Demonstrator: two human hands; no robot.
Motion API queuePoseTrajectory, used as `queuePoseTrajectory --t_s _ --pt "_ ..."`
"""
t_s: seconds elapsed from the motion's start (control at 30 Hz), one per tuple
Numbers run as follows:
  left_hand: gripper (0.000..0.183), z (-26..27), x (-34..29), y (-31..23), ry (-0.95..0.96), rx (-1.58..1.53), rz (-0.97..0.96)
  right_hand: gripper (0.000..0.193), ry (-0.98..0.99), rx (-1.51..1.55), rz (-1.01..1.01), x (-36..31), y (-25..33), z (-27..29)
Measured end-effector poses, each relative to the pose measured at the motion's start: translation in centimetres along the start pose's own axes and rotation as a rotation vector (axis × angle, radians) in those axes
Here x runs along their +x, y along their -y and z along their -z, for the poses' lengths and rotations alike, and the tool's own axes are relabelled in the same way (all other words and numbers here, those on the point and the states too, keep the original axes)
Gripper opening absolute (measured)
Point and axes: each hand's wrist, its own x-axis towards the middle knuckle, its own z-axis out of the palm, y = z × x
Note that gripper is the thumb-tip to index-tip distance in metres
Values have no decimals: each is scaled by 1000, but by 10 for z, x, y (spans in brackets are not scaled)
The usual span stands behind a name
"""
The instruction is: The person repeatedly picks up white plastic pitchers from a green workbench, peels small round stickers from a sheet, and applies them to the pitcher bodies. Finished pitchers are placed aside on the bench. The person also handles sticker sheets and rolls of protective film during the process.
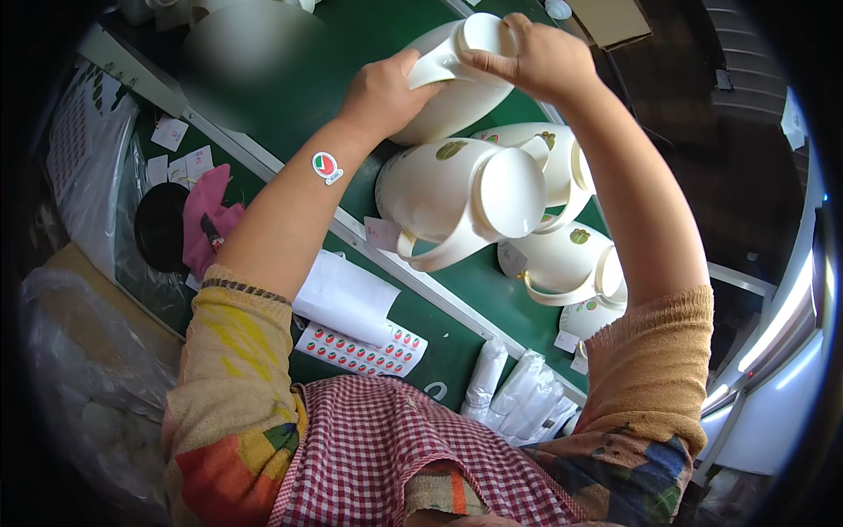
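Free room opens over the green tabletop (356, 35) just beyond the left hand (384, 95), while clustered white jugs (439, 184) block passage between the forearms (650, 176).

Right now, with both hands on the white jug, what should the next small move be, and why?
Probably ease the held white jug slightly away from the neighbouring white jug. The left hand is at its handle and the right hand at its rim, so it seems supported; the two jugs overlap in view, and whether they touch I cannot tell.
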Motion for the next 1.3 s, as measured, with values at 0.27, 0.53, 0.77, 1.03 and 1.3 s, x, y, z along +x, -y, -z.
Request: queuePoseTrajectory --t_s 0.27,0.53,0.77,1.03,1.3 --pt "32 -3 -5 0 -22 68 -4 77 -194 236 485 -7 -16 -13" --pt "31 -8 -7 -21 -116 56 6 68 -283 191 -147 -22 30 -10" --pt "29 65 -54 -81 -162 164 -359 39 -538 988 307 -173 30 2" --pt "10 -17 -177 -197 756 418 -520 31 -525 1088 384 -361 76 -24" --pt "15 -97 -231 -238 977 653 -505 19 -516 1108 40 -441 51 -75"
